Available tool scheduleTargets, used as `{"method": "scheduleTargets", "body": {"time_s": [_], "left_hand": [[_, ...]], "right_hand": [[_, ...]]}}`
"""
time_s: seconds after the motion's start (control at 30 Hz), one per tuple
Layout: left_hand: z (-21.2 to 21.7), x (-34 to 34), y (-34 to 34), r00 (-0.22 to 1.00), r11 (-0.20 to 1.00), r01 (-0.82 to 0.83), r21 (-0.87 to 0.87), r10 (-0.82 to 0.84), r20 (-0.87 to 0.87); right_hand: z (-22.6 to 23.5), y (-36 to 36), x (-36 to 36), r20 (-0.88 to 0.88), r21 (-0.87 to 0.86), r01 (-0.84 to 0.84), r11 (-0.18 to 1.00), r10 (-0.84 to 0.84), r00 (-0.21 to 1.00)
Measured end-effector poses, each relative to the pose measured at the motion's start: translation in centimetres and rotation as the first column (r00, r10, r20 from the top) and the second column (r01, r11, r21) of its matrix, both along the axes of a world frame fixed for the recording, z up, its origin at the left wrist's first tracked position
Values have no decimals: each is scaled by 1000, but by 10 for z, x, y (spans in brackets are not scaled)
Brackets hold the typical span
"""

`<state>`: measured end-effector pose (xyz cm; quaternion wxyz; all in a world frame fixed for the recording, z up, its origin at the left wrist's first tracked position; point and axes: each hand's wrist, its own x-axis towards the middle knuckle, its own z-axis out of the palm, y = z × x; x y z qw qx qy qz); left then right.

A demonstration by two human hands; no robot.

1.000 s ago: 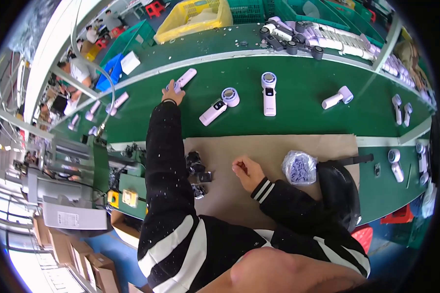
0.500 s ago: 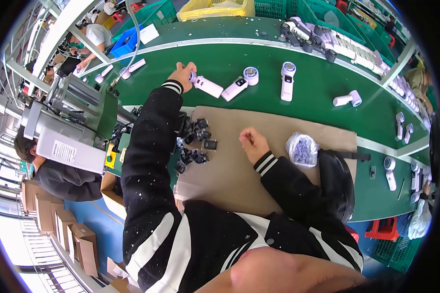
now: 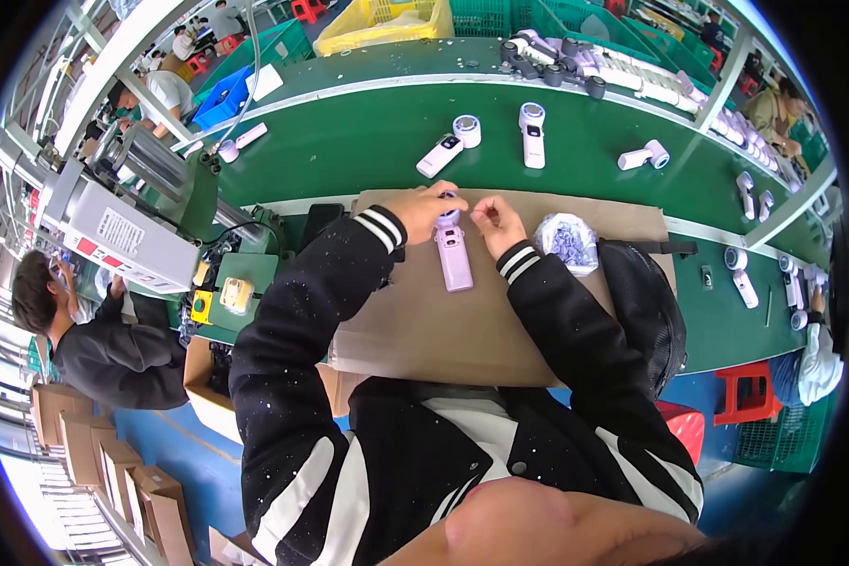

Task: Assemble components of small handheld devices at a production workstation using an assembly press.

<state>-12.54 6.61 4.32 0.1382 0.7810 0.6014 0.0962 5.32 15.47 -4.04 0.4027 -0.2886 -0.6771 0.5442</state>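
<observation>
My left hand (image 3: 426, 209) is closed around the round head of a lilac handheld fan (image 3: 454, 259). Its handle points toward me over the brown cardboard sheet (image 3: 415, 330). Just right of the fan's head, my right hand (image 3: 498, 226) has its thumb and fingertips pinched together. Whatever is in that pinch, if anything, is too small to make out. Beside the right wrist lies a clear plastic bag (image 3: 567, 242) of small purple pieces. My left sleeve covers most of the black parts at the cardboard's left side.
More handheld fans lie on the green belt ahead, including one fan (image 3: 451, 146) and an upright-lying fan (image 3: 532, 137). A black bag (image 3: 641, 302) rests at the cardboard's right edge. A grey press machine (image 3: 127, 226) stands left. People work at both sides.
My left hand has drawn a fan from the belt back over the cardboard. My right hand has moved up beside its head. The view has shifted slightly.
</observation>
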Motion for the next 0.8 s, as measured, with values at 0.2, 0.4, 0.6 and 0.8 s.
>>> {"method": "scheduleTargets", "body": {"time_s": [0.2,0.4,0.6,0.8], "left_hand": [[6,-5,-50,966,952,-142,272,193,-171],[-20,-13,-94,933,967,-170,192,220,-285],[-34,-19,-91,883,909,-145,391,297,-363],[-10,17,-66,863,755,-504,419,453,223]], "right_hand": [[6,-13,9,95,160,-226,961,213,972],[4,-26,-1,244,363,-235,902,151,958],[11,-31,-8,271,396,-190,898,84,959],[8,-24,-3,243,377,-206,903,118,963]]}}
